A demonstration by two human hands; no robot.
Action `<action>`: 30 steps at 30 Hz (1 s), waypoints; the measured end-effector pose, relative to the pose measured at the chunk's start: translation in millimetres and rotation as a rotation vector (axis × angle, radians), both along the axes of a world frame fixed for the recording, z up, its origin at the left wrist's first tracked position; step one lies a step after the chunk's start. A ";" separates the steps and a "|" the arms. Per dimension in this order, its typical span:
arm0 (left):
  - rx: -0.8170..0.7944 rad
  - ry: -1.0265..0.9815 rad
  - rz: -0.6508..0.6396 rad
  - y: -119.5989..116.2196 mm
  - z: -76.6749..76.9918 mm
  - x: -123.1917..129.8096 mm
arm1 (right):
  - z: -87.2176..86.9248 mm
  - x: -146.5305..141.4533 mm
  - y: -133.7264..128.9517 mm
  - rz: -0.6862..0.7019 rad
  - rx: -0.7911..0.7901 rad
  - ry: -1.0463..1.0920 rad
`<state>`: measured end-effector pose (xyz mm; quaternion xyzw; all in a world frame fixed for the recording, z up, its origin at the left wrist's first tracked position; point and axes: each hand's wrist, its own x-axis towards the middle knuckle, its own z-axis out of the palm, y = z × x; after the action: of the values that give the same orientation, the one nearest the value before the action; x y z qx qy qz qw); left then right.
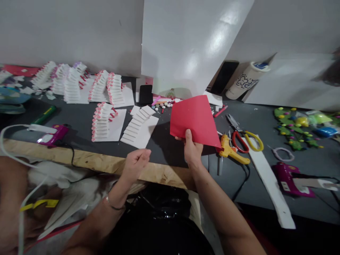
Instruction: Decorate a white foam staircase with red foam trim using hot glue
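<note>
A red sheet of stiff paper or foam [196,118] is pinched at its lower edge by my right hand [192,148], thumb on top and fingers beneath. It is held above the dark table. My left hand [136,163] is curled closed over the table's wooden front edge. What its fingers hold, if anything, is hidden. Just beyond it lies a white card [147,131] with a stepped row of small white pieces. To its left is another white card [117,124], whose stepped pieces have pink-red tips.
More stepped white pieces [73,85] stand at the back left. On the right lie a yellow glue gun [231,150], scissors [237,129], a white strip [271,184] and a purple power strip [288,179]. A tumbler [244,79] leans behind. Another person [50,184] sits at left.
</note>
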<state>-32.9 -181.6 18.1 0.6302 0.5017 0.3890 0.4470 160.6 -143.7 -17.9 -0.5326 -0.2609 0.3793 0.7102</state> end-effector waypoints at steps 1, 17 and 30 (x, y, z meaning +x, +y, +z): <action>0.048 0.150 0.012 -0.5 2.4 -8.6 | 0.6 -0.1 0.3 -0.005 0.005 0.017; -0.476 -0.687 0.170 47.5 -22.1 75.6 | 0.3 -2.2 -11.2 0.134 -0.038 -0.169; -0.424 -0.692 0.257 44.3 -30.9 81.4 | 0.0 -6.7 -9.7 0.132 -0.067 -0.085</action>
<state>48.4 -137.3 -12.9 0.2892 0.4654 0.5183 0.6566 153.9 -153.4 -17.8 -0.5535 -0.3123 0.4109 0.6537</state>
